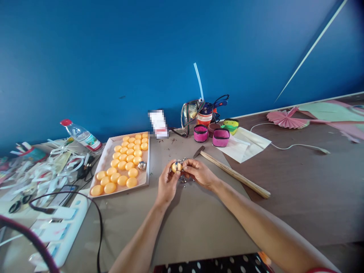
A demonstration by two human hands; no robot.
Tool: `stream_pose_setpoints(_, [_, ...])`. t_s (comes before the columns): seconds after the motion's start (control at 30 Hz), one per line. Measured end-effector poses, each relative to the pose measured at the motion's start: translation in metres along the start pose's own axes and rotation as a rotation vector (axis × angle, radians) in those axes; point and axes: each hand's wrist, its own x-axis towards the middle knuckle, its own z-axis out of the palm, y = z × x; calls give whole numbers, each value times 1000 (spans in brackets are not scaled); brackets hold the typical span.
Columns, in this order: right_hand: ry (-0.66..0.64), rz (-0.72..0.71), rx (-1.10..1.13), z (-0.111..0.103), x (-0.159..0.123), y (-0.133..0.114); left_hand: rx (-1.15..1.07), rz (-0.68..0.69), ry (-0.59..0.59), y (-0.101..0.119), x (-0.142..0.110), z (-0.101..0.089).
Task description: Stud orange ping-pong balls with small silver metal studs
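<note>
My left hand (167,185) grips an orange ball (176,167), which looks like a ping-pong ball, between thumb and fingers. A band of dark and silvery bits runs down the ball's front. Close against its right side, my right hand (200,173) is closed in a pinch; whatever its fingertips hold is too small to make out. Small shiny metallic pieces (183,181) lie scattered on the mat just below and behind both hands. To the left, a shallow white tray (98,178) carries several plain orange balls (122,165) and one ball covered in silver (141,165).
A wooden-handled hammer (234,172) lies right of my hands. Behind it are pink bowls (221,137), a green-yellow bowl (231,126) and white paper (253,144). A tilted bottle (85,138), power strip (68,227) and black cable (100,227) occupy the left; a pink paper fan (287,118) lies far right.
</note>
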Motion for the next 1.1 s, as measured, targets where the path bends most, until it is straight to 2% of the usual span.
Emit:
stream_pose_setpoints(0.53, [100, 45, 44, 7, -1, 3, 92, 79, 29, -6, -7, 5])
stream_pose_setpoints(0.7, [70, 35, 33, 2, 1, -3, -14, 1, 45, -1, -3, 5])
stream_pose_setpoints(0.77, [63, -14, -104, -4, 2, -7, -77, -39, 46, -1, -1, 5])
stream_pose_setpoints(0.87, [133, -171, -591, -14, 3, -9, -141, -73, 40, -3, 0, 4])
stream_pose_setpoints(0.93, [136, -240, -927, -18, 3, -7, -146, -79, 39, -3, 1, 3])
stream_pose_setpoints(1.03, [76, -219, -1350, -17, 0, -2, -131, -82, 46, -1, 0, 3])
stream_pose_setpoints(1.1, [44, -184, -1529, -14, -2, 1, -133, -86, 49, 0, 1, 3])
